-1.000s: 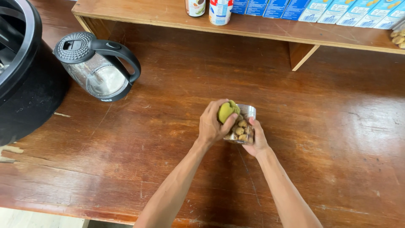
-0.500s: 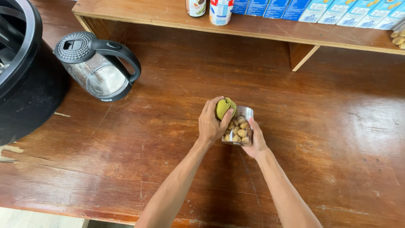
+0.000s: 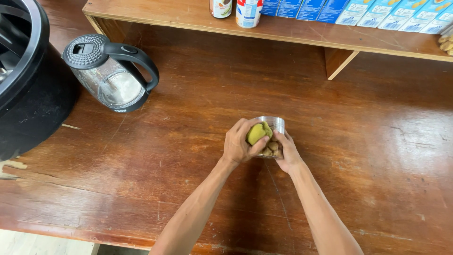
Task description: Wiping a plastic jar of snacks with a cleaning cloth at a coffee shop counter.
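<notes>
A small clear jar [image 3: 273,126] with several brown nut-like pieces inside stands on the wooden table [image 3: 198,170], near its middle. My right hand [image 3: 286,151] wraps the jar's near side. My left hand [image 3: 238,141] grips a yellow-green lid or cap [image 3: 257,133] right at the jar's left rim. Both hands touch around the jar, and my fingers hide its lower part.
A glass kettle [image 3: 111,75] with a black lid and handle stands at the back left, next to a big black round appliance [image 3: 23,71]. A low wooden shelf [image 3: 302,33] at the back carries a can, a small jar and several blue cartons.
Both hands and the jar have shifted very slightly; the green lid sits a little lower against the jar's rim. The rest is unchanged.
</notes>
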